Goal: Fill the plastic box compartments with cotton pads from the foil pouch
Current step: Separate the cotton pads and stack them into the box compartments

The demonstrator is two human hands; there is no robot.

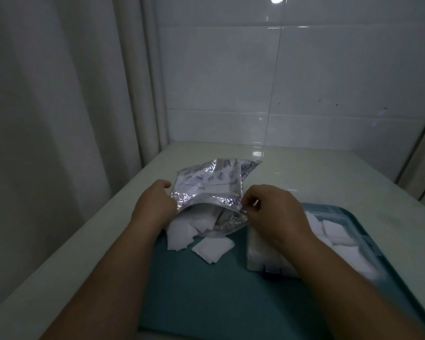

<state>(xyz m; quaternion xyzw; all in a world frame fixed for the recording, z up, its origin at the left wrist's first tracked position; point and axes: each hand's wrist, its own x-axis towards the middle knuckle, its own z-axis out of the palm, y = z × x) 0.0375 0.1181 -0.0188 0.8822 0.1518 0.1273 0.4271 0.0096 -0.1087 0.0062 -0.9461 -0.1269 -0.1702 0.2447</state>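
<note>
Cotton pads [212, 249] are spilling out of the foil pouch [214, 185], a small loose heap of white squares lying on the teal tray [206, 303] right under the pouch's open mouth, with a few still half inside it. The pouch is held at the tray's far left corner. Its mouth is tipped down and faces the camera, and its printed silver body points away over the counter [103, 236].

Both hands are on it. The left hand [152, 207] grips the left side of the pouch, thumb up top and fingers out of sight behind the foil. The right hand [272, 212] has its fingers curled in, pinching the right edge of the mouth. So neither hand is free.

The plastic box [263, 256] sits on the right part of the tray, just beside the pouch and partly hidden under the right forearm. It's clear, with a dark latch [271, 270] on the near edge. The compartments I can see have white pads in them, but it's too dim and blurry to count them or make out the dividers properly.

The counter is pale and runs into a corner, with glossy white tiles [304, 82] behind and a light curtain [47, 119] on the left.
</note>
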